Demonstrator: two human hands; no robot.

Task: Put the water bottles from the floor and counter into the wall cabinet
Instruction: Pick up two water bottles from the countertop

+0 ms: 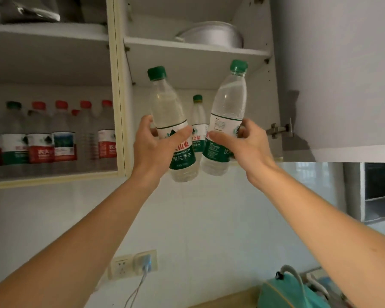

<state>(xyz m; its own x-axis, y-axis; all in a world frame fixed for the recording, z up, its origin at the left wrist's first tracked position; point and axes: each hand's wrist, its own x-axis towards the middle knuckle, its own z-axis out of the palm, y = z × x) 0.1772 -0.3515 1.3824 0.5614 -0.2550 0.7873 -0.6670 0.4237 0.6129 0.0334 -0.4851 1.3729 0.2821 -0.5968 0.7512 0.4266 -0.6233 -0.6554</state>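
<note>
Partly, a shelved bottle (198, 121) hides behind two held bottles (171, 121).

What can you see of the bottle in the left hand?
The bottle is clear plastic with a green screw cap, shut, and a white and green label with red characters. It holds clear water almost to the neck. It tilts slightly, cap leaning left, raised before the open cabinet compartment. The left hand grips it round the label; the fingers wrap its front. Whether it touches the neighbouring bottle is unclear.
</note>
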